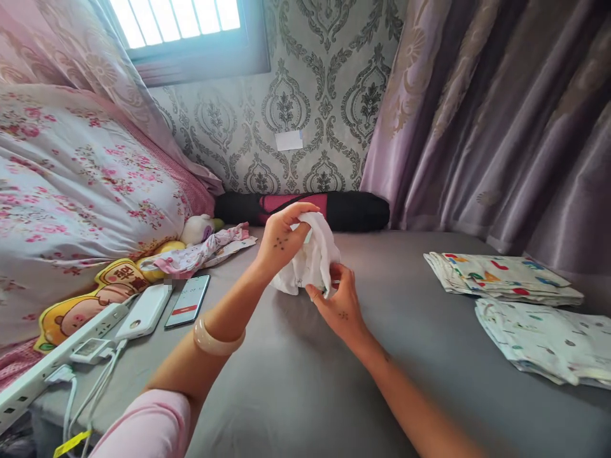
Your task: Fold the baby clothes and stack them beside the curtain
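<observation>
A bunched white cloth [315, 251] hangs between my hands above the grey bed sheet [286, 381]. My left hand [286, 238] pinches its upper edge, fingers curled over the top. Lower and to the right, my right hand [337, 299] grips the cloth's lower right edge between thumb and fingers. Folds hide part of the cloth's inside. On the right of the sheet lie two folded printed cloths, one with colourful shapes [506, 273] and a nearer one with small dark marks [554, 340].
On the left are a phone [188, 302], a white power bank [144, 312], a power strip [62, 356] with cables, a yellow plush [81, 315] and a crumpled pink-white garment [205, 251]. A long black and pink bag [353, 210] lies along the wall.
</observation>
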A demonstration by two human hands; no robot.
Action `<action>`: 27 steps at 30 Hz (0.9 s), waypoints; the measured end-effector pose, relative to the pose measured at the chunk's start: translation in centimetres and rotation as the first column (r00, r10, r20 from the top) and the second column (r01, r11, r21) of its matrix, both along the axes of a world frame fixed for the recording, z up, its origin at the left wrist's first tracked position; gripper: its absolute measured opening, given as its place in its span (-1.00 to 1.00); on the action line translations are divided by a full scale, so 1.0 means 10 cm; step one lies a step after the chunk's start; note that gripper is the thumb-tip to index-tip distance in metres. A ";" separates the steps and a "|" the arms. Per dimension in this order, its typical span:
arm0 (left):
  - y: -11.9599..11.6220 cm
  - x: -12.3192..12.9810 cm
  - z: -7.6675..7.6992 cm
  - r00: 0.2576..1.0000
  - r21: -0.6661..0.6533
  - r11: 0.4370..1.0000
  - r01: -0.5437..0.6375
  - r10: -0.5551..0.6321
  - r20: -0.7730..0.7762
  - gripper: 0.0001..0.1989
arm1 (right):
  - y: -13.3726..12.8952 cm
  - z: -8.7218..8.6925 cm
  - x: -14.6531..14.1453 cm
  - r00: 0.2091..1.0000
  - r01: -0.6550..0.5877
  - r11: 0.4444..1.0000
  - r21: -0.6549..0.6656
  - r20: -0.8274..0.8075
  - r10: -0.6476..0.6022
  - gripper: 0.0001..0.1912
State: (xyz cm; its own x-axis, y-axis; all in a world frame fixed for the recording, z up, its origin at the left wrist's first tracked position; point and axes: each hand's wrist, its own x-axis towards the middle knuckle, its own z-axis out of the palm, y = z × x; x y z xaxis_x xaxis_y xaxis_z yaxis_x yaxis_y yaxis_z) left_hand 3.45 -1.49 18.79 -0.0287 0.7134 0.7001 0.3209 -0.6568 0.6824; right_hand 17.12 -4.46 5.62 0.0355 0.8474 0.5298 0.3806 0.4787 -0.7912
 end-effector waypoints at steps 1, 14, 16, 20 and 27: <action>-0.03 0.03 -0.02 1.000 -0.009 1.000 -0.003 0.003 0.024 -0.75 | 0.00 0.00 0.00 1.000 -0.004 1.000 0.005 0.010 0.004 -0.50; -0.07 -0.03 -0.44 0.917 -0.533 0.845 0.040 0.181 0.355 -0.82 | 0.10 0.71 0.85 1.000 -0.012 0.999 -0.038 -0.003 0.012 -0.67; -0.10 0.02 -0.49 0.901 -0.624 0.762 0.176 0.131 0.413 -0.85 | 0.02 0.84 1.04 0.996 -0.056 0.995 -0.087 0.059 0.061 -0.66; -0.08 0.15 -0.69 0.831 -0.708 0.552 0.441 0.047 0.554 -0.84 | -0.01 0.88 1.42 0.921 -0.101 0.944 -0.314 0.330 0.208 -0.68; -0.02 0.44 -1.05 0.798 -0.744 0.375 0.553 0.021 0.603 -0.76 | 0.32 0.50 1.68 0.604 0.095 0.753 -0.651 0.639 0.476 -0.78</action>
